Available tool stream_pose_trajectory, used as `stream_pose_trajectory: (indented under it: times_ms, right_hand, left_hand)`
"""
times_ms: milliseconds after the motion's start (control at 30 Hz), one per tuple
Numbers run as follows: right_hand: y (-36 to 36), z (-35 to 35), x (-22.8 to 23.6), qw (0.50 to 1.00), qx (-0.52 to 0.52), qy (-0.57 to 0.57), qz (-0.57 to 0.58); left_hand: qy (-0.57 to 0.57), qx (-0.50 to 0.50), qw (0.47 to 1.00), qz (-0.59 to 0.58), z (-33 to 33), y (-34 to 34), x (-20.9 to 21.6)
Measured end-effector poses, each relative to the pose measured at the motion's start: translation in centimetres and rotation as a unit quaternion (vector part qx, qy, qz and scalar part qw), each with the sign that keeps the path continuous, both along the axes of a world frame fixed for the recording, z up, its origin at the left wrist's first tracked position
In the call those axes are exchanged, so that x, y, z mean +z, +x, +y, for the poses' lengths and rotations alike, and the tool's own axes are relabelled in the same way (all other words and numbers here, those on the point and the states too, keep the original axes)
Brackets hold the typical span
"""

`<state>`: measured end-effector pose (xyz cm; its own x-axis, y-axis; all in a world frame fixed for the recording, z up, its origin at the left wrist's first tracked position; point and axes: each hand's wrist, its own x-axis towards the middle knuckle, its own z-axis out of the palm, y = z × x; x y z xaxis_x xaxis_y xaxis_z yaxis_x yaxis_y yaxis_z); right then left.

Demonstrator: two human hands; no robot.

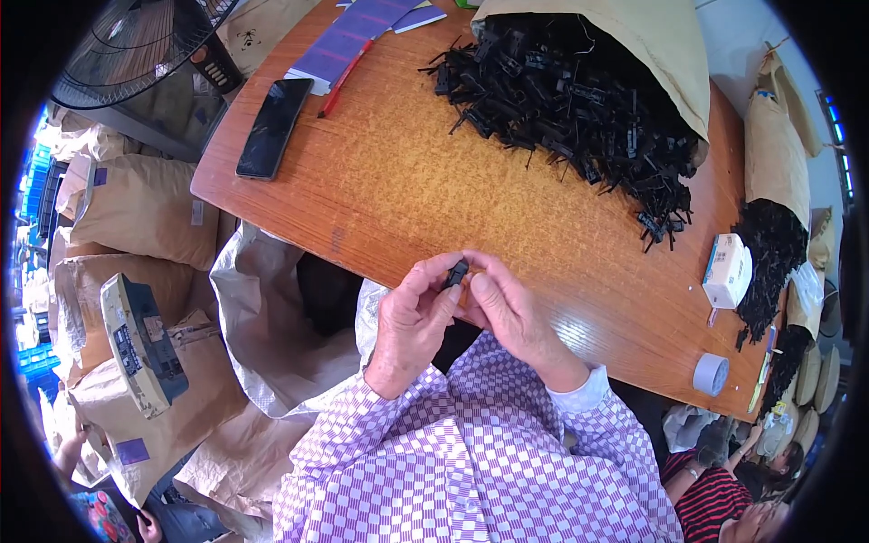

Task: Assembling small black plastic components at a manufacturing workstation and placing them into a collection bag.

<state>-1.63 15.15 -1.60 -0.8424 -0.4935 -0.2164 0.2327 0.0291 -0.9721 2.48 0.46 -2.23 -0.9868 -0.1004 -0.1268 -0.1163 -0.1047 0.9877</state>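
Over the near edge of the wooden table point(380, 190), my two hands meet around one small black plastic part point(456, 274). My left hand point(407, 321) pinches it between thumb and fingers. From the other side, the fingers of my right hand point(509, 308) close in against it; whether they grip the part itself is hard to see. A heap of similar black plastic parts point(561, 109) with thin prongs spills from a large paper sack point(652, 45) lying on the table's far side.
A phone point(275, 128), a red pen point(346, 80) and purple printed sheets point(353, 41) lie at the far left. A tissue box point(727, 271) and a tape roll point(711, 374) sit at right. An open white sack point(272, 317) stands below the table's left edge. Other people point(724, 498) are at lower right.
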Motion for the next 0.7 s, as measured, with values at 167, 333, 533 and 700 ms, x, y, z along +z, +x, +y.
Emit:
stream_pose_trajectory:
  times_ms: [167, 333, 533, 700]
  right_hand:
    - [0.7, -0.9, -1.0, 0.998, -0.014, -0.044, -0.042]
    - [0.5, -1.3, -1.0, 0.998, -0.001, -0.043, -0.042]
    - [0.0, -2.0, -2.6, 0.998, -0.032, -0.032, 0.045]
    - [-1.3, -0.7, -1.6, 0.993, 0.054, 0.088, 0.060]
  left_hand:
    - [-0.068, 0.036, 0.996, 0.049, 0.3, 0.1, -0.9]
    - [-0.120, 0.068, 0.988, 0.068, 0.4, 0.3, -1.0]
    - [-0.334, 0.077, 0.928, 0.144, 0.5, -0.3, -0.1]
    - [-0.319, 0.072, 0.937, 0.127, 0.2, -0.7, 0.1]
